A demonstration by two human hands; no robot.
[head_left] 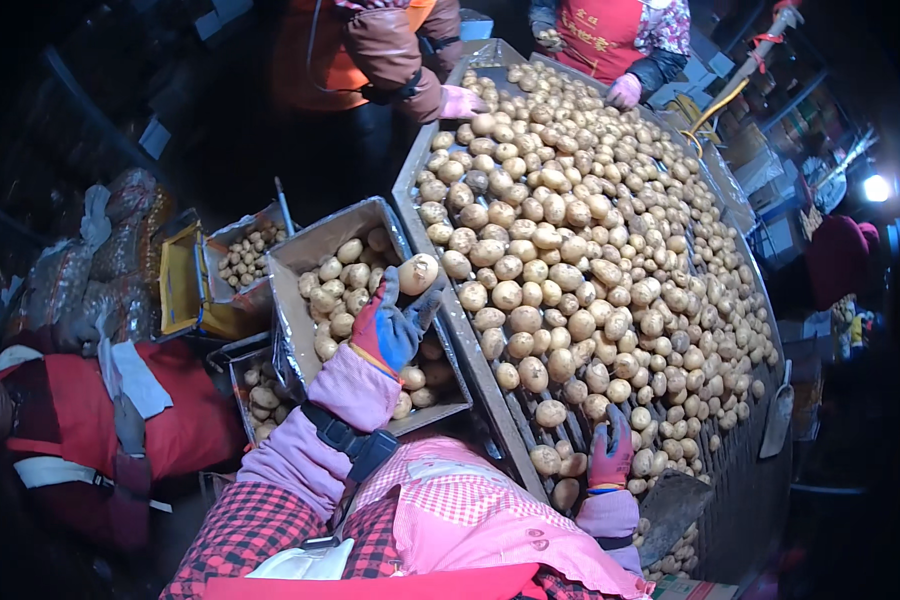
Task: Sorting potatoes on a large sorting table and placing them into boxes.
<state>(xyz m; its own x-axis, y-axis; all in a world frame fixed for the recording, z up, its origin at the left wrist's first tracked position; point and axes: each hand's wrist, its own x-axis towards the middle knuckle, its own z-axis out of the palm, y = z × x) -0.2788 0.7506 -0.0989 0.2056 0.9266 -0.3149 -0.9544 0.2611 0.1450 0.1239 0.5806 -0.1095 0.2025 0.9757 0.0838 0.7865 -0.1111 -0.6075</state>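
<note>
My left hand (398, 325), in a red and blue work glove, is raised over a lined box (288, 290) beside the table. Its fingers and thumb are closed round a potato (418, 274). More potatoes lie in that box beneath it. My right hand (610, 458), gloved in pinkish red and grey, reaches low over the near part of the slatted sorting table (515, 420). Its fingers stretch forward among loose potatoes (550, 413), with no potato visibly gripped. Many potatoes cover the table from the far end to near my right hand.
Two people stand at the far end, with a pink-gloved hand (462, 102) and another glove (625, 91) at the potatoes. A smaller potato box (260, 395) and yellow crate (180, 285) stand left, near filled bags (120, 270). A flat scoop-like piece (675, 510) lies beside my right forearm.
</note>
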